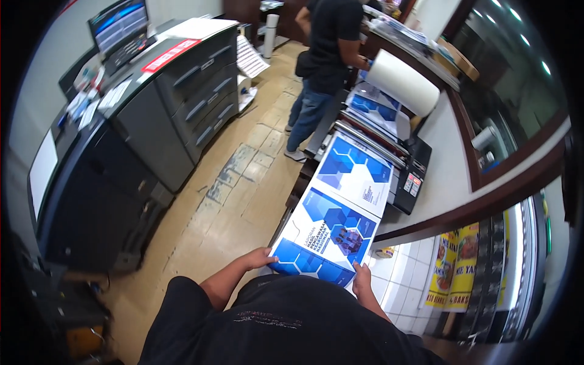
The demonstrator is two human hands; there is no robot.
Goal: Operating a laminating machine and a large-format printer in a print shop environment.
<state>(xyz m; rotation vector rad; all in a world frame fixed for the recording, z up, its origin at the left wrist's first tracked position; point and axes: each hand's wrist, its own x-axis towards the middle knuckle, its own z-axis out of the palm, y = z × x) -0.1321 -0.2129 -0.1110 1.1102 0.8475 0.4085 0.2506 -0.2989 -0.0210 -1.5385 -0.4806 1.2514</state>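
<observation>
Head view: my left hand [261,258] and right hand [362,277] are well apart, each clamped on a near corner of a long printed sheet [340,210], left hand at the left edge, right hand at the right. Thumbs on top; the fingers under the sheet are mostly hidden. Sheet is white with blue hexagon shapes, dark text and a small hexagonal photo; it runs from just in front of my black shirt [274,319] up to the metal rollers [372,143] of a machine. Far end reaches the rollers; can't tell exactly where it passes between them. Black control unit [415,173] with light-coloured buttons sits right of the sheet. Beyond the rollers, more blue-and-white print [374,108], and above it a fat white roll [403,82].

Co-worker [331,48] in dark top and jeans stands at the far left of the machine, one hand near the roll; what it touches is too small to tell.

Left side: dark grey cabinet [204,91] with drawer-like fronts, red-and-white strip [170,55] on top, lit monitor [120,27] behind. Tan tiled floor [237,188] between, worn dark in patches. Lower right: yellow printed banners [456,261] beside white tiles [404,280]. Upper right: dark-framed window [517,73].
</observation>
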